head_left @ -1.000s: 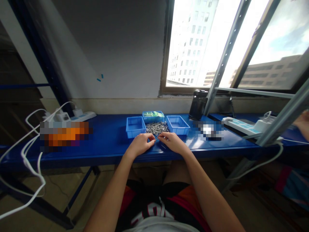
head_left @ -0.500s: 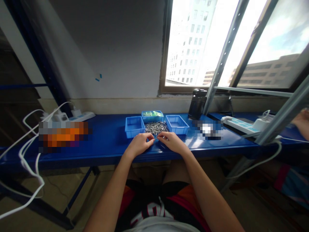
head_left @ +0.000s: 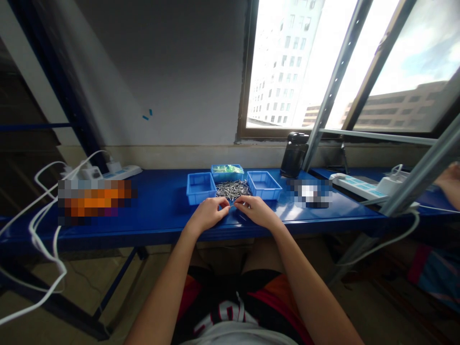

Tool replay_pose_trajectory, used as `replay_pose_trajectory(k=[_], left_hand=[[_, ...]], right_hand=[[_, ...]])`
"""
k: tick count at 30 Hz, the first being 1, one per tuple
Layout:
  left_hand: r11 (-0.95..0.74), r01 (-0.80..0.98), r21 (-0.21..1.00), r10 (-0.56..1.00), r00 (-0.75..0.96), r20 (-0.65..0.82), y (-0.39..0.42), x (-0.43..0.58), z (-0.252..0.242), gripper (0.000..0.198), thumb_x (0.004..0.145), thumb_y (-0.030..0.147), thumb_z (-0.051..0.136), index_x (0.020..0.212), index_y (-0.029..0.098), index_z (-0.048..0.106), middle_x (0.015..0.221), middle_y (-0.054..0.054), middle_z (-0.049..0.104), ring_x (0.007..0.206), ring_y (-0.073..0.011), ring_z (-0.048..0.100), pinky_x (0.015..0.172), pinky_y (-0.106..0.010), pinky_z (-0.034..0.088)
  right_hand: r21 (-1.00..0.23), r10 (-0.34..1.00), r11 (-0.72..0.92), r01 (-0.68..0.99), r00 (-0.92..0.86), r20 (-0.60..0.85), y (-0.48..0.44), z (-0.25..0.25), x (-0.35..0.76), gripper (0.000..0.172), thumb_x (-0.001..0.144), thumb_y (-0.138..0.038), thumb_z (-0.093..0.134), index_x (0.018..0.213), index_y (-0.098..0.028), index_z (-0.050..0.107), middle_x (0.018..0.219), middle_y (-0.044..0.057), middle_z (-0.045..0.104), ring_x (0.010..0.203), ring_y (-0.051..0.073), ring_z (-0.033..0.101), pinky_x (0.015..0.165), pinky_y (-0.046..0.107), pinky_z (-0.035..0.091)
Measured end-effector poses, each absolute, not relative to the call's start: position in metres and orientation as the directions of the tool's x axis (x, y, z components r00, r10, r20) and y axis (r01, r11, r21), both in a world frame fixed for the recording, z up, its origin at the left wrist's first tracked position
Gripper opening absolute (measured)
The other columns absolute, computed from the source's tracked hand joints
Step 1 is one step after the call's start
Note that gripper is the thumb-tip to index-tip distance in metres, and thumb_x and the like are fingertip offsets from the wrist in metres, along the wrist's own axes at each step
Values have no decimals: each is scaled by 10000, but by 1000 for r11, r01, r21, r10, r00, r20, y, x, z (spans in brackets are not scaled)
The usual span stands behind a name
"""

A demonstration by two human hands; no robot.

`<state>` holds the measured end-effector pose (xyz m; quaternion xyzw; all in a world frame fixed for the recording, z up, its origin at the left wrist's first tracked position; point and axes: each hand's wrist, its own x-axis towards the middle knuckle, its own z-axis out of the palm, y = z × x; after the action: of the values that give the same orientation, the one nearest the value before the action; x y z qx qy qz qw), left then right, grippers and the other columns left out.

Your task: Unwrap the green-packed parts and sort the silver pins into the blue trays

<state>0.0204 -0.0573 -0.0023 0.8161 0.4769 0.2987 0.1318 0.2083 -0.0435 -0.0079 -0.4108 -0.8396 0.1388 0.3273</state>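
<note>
Both hands meet at the near side of a pile of small shiny metal pieces (head_left: 233,189), which look like screws or rivets. My left hand (head_left: 209,211) is closed in a pinch, its fingertips pointing right. Facing it, my right hand (head_left: 256,210) pinches too, thumb and forefinger together. Something tiny and pale shows between the two sets of fingertips, too small to name. Blue plastic bins flank the pile: a left bin (head_left: 201,195) and a right bin (head_left: 265,192), with no contents visible in either. Behind the pile, a third bin (head_left: 216,177) holds green-tinted clear plastic bags (head_left: 230,169).
On the blue table (head_left: 158,201), a blurred orange item (head_left: 97,199) lies left beside white cables and a power strip (head_left: 125,172). To the right are a black bottle (head_left: 293,155), a blurred dark item (head_left: 316,199) and another power strip (head_left: 359,187). Another person's arm (head_left: 449,184) shows far right.
</note>
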Motion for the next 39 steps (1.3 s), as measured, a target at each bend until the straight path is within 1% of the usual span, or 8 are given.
replay_pose_trajectory(k=[10,14,19,25,30,35,39], left_hand=[[-506,688,520,860,356,366,-57,20,-3,232,802,340,447,831,195,625,806,-34,660,723,-179,585,625,-252,425],[-494,686,534,867,344,361,-58,21,-2,252,817,352,420,832,194,615,771,-29,653,681,-170,574,626,-256,427],[-503,689,522,862,355,362,-58,21,-1,236,794,394,474,826,204,612,791,-12,657,649,-153,563,588,-239,412],[-526,675,518,848,372,377,-58,19,-3,219,801,379,476,824,210,612,800,-7,656,664,-150,569,581,-231,411],[-558,646,520,827,379,416,-56,19,-5,221,804,374,486,848,214,632,796,-3,658,659,-139,570,617,-236,429],[-593,609,527,805,419,421,-54,19,-5,212,794,345,503,887,220,648,815,-4,660,684,-139,571,642,-236,432],[-587,611,531,809,413,418,-56,20,-3,211,789,335,491,861,200,636,823,-11,653,675,-138,561,635,-239,429]], right_hand=[[-488,776,631,604,-467,425,-44,-7,209,198,837,-297,503,885,-185,660,767,21,664,652,124,559,629,226,398],[-484,762,647,589,-480,434,-42,-10,209,201,846,-289,496,883,-186,664,802,25,671,690,132,575,654,228,405],[-481,750,661,576,-490,445,-42,-9,208,208,858,-282,484,874,-185,667,816,25,676,718,136,588,675,224,406],[-479,745,667,571,-502,438,-42,-9,209,236,871,-306,466,888,-181,665,825,36,671,733,143,589,677,232,407],[-457,725,689,562,-522,449,-42,-10,209,264,879,-340,458,891,-181,669,822,40,660,744,144,583,684,235,408],[-435,713,700,566,-538,448,-42,-9,208,270,880,-347,458,884,-187,675,809,42,652,729,141,574,670,235,406],[-427,712,701,571,-543,444,-42,-10,208,273,878,-352,462,881,-179,673,806,44,645,722,139,569,658,234,403]])
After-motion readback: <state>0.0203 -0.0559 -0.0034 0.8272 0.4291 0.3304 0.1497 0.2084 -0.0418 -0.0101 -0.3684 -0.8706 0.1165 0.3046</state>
